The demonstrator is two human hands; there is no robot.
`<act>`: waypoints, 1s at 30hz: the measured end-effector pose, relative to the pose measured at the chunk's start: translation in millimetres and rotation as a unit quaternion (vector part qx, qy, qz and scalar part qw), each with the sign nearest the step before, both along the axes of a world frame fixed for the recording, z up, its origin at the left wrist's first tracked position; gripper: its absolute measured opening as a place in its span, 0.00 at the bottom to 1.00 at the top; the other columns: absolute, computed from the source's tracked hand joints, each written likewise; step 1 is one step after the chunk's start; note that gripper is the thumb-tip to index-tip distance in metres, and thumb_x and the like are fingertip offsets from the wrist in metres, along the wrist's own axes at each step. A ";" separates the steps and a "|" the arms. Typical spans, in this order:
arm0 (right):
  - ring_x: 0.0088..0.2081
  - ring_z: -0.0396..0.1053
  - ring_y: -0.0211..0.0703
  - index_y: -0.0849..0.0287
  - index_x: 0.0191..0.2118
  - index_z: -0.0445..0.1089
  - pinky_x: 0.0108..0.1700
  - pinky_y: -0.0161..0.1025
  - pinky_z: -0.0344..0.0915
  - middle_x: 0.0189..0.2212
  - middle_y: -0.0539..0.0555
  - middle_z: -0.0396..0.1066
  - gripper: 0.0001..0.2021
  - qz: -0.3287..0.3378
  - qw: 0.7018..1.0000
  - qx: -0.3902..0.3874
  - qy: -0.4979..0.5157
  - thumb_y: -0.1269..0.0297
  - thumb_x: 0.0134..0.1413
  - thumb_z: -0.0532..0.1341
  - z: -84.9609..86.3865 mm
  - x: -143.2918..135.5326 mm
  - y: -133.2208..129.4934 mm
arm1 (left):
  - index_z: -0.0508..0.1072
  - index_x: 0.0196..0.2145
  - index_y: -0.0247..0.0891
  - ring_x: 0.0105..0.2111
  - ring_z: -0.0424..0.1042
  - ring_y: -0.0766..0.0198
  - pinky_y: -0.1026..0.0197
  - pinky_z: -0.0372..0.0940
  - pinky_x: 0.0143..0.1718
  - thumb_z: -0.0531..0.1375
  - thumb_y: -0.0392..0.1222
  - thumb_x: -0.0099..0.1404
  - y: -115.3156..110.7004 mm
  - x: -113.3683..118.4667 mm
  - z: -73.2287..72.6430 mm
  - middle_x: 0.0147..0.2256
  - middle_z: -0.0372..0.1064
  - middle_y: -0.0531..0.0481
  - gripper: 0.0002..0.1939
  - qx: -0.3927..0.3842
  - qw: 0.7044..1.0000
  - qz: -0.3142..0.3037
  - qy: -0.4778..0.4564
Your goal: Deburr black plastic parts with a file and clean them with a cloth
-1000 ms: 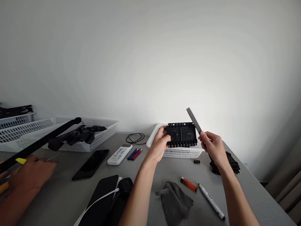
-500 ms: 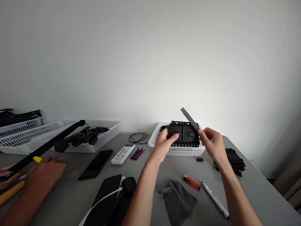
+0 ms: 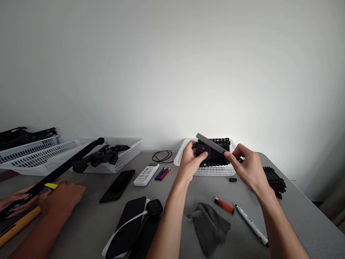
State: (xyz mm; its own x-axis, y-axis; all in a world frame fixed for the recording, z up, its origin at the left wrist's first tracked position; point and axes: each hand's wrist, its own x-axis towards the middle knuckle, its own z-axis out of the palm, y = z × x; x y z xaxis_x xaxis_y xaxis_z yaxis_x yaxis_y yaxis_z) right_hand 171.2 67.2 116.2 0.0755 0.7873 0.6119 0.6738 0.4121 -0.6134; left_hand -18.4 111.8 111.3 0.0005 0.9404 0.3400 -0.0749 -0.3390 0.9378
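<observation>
Above a white basket [image 3: 212, 171], my left hand [image 3: 192, 158] grips the left end of a black ribbed plastic part [image 3: 215, 159], thumb across its face. My right hand [image 3: 244, 163] pinches a flat grey metal strip [image 3: 210, 142] at its lower right end. The strip slants up to the left across the front of the black part. Several similar black parts [image 3: 273, 181] lie on the table to the right of my right hand. A small black piece [image 3: 233, 180] lies in front of the basket.
Nearer me are a grey cloth [image 3: 208, 228], orange lighter [image 3: 224, 205] and white marker [image 3: 252, 226]. Left of centre are phones [image 3: 118, 186], a white device [image 3: 146, 174] and two lighters [image 3: 162, 173]. At far left, another person's hands [image 3: 60, 198] hold a long black part [image 3: 61, 167] beside baskets [image 3: 128, 156].
The metal strip has tilted flatter and now crosses more of the black part's face. My right hand has turned with it. The whole view has shifted slightly.
</observation>
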 end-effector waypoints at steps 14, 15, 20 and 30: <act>0.20 0.57 0.35 0.57 0.23 0.63 0.22 0.35 0.49 0.20 0.50 0.66 0.23 -0.039 0.998 0.036 -0.032 0.42 0.55 0.61 -1.6 -3.1 1.7 | 0.67 0.37 0.41 0.37 0.71 0.61 0.60 0.64 0.41 0.67 0.38 0.50 0.3 4.7 -3.2 0.32 0.69 0.54 0.17 0.031 0.999 -0.011 0.000; 0.19 0.56 0.35 0.57 0.23 0.63 0.22 0.35 0.49 0.20 0.50 0.66 0.23 -0.041 0.998 0.031 -0.026 0.42 0.54 0.62 -1.3 -0.3 1.9 | 0.66 0.37 0.41 0.36 0.71 0.61 0.60 0.63 0.40 0.67 0.38 0.50 -1.1 4.9 -1.5 0.31 0.69 0.54 0.17 0.030 0.999 -0.020 -0.008; 0.19 0.54 0.35 0.57 0.21 0.62 0.21 0.35 0.48 0.19 0.50 0.64 0.24 -0.055 0.998 0.029 0.004 0.41 0.53 0.62 -0.9 15.8 4.4 | 0.65 0.39 0.41 0.31 0.71 0.64 0.62 0.63 0.38 0.67 0.39 0.49 -1.2 1.6 2.1 0.27 0.71 0.56 0.20 0.009 0.998 -0.027 -0.049; 0.19 0.55 0.35 0.56 0.21 0.62 0.22 0.35 0.49 0.17 0.49 0.64 0.23 -0.040 0.998 0.039 -0.011 0.43 0.54 0.62 -0.7 -7.0 -1.5 | 0.66 0.40 0.41 0.37 0.73 0.60 0.60 0.65 0.41 0.67 0.39 0.50 -3.5 2.2 1.7 0.32 0.72 0.53 0.20 0.024 1.000 -0.012 -0.015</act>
